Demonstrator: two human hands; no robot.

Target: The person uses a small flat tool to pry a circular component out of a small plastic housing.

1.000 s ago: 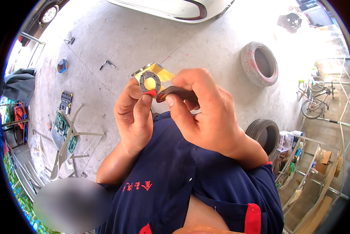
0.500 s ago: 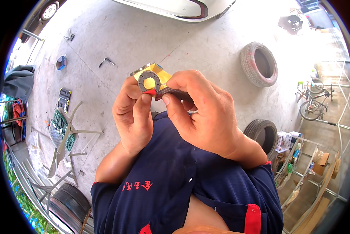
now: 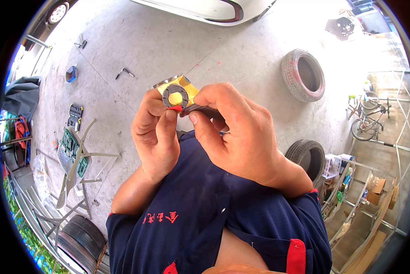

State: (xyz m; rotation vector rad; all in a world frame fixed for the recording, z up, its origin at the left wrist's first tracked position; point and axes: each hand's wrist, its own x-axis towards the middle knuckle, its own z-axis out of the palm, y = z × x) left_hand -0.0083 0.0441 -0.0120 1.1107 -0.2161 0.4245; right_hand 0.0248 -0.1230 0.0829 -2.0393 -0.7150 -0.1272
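Between my hands is a yellow piece (image 3: 191, 90) with a dark grey ring (image 3: 167, 101) on its near face and a round yellow centre. What it is I cannot make out. My left hand (image 3: 153, 137) is closed on it, thumb pressed at a small red tab (image 3: 177, 108) under the ring. Thumb and forefinger of my right hand (image 3: 241, 137) pinch a dark flat strip (image 3: 207, 110). One end of the strip meets the red tab; my right palm and fingers hide the rest.
On the concrete floor lie two tyres (image 3: 289, 75) to the right, an open green tool case (image 3: 80, 166) and a smaller socket set (image 3: 75, 116) to the left. A white car (image 3: 191, 9) stands ahead. Metal racks (image 3: 374, 201) and a bicycle (image 3: 365, 125) line the right side.
The yellow piece has turned slightly, showing more of its upper side. Both hands keep their grip and have barely shifted.
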